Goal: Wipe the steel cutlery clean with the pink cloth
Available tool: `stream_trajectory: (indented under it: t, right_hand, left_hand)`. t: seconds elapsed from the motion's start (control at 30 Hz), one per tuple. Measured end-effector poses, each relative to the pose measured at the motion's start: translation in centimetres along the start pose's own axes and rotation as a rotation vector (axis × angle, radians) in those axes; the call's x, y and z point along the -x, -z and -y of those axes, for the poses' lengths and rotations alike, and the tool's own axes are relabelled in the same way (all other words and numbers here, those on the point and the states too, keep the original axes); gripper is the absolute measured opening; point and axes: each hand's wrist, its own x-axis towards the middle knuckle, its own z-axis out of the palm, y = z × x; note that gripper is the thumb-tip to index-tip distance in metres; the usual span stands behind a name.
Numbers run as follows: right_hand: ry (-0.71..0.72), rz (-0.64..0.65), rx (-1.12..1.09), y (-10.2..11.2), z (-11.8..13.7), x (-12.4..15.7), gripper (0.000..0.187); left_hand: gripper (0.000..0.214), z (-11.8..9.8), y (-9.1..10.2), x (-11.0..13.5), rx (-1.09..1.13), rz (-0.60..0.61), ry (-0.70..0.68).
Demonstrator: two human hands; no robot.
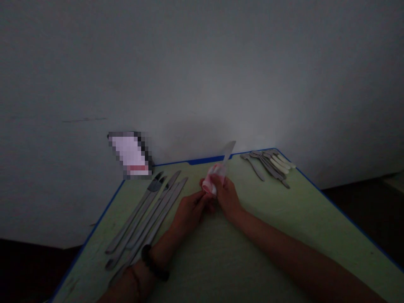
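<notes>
In the head view, a table knife (229, 152) points up and away over the table, its bare blade showing beyond a pink and white cloth (210, 182). My right hand (227, 197) is closed on the cloth, which is wrapped around the lower part of the knife. My left hand (191, 210) is closed just below the cloth, at the knife's handle end; the handle itself is hidden by fingers and cloth. Several more table knives (158, 210) lie side by side to the left of my left hand, blades toward the wall.
The light green table (268, 219) has a blue edge and stands against a grey wall (202, 75). Several spoons (268, 162), some white-handled, lie in a pile at the far right. A phone-like object (131, 155), blurred out, leans at the far left corner.
</notes>
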Motion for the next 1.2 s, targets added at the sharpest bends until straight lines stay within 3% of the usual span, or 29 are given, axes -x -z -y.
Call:
stream_trajectory:
  t: [0.27, 0.57, 0.7, 0.83, 1.1, 1.2]
  right_hand:
    - [0.047, -0.107, 0.192, -0.4, 0.6, 0.3, 0.040]
    - [0.053, -0.025, 0.117, -0.1, 0.2, 0.0, 0.040]
    - [0.008, 0.069, -0.047, -0.4, 0.5, 0.4, 0.040]
    - [-0.025, 0.111, -0.127, -0.7, 0.7, 0.4, 0.041]
    - [-0.013, -0.114, -0.282, 2.1, 0.0, -3.5, 0.039]
    - [0.016, -0.113, -0.294, 2.7, 0.2, -3.9, 0.038]
  left_hand:
    - [0.043, -0.1, -0.2, 0.0, 0.033, -0.051, -0.032]
    - [0.042, 0.3, -0.5, -0.1, -0.048, -0.080, -0.058]
    - [0.036, 0.3, -0.8, 0.0, -0.025, -0.105, -0.060]
    - [0.037, 0.1, -0.6, -0.2, -0.031, -0.062, -0.040]
    - [0.038, -0.3, -0.3, 0.4, -0.109, 0.140, -0.079]
    - [0.033, -0.3, -0.5, 0.7, -0.118, 0.198, -0.099]
